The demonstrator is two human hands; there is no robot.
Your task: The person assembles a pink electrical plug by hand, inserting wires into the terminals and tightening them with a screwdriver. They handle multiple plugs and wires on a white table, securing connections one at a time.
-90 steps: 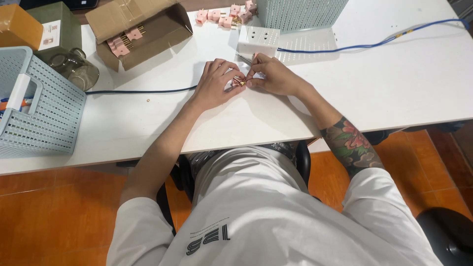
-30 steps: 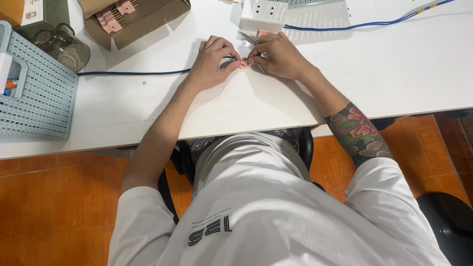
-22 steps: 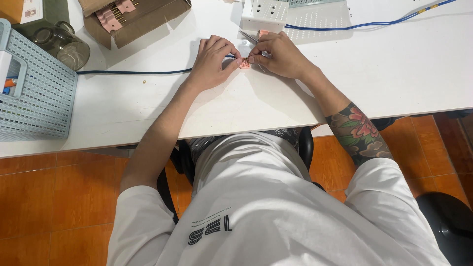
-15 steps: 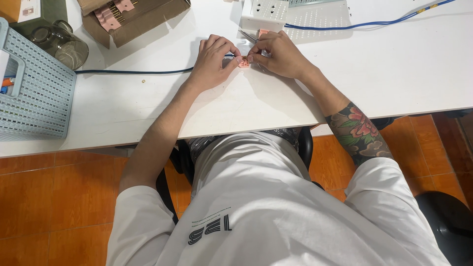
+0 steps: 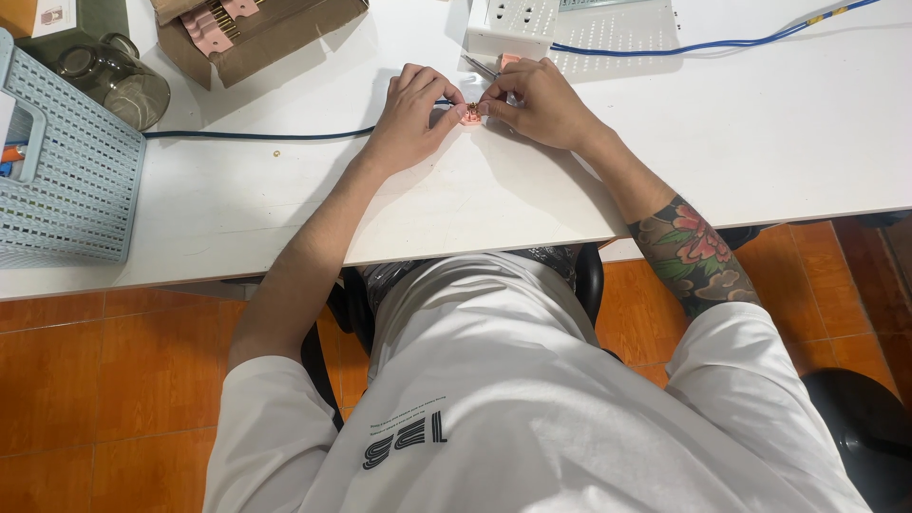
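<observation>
Small pink part (image 5: 471, 113) pinched between left hand (image 5: 410, 114) and right hand (image 5: 534, 100), low over the tabletop (image 5: 760, 133). Grip: narrow fingertip pinch. Likely light, rigid, easily dropped; hold by edges.

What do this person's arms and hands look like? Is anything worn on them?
Both hands, left hand and right hand, are bare: no gloves, rings or watch show. The arms are uncovered below the short sleeves of a white T-shirt. The right forearm bears a large colourful flower tattoo near the elbow.

White short-sleeved T-shirt with dark print; floral tattoo on right forearm.
</observation>
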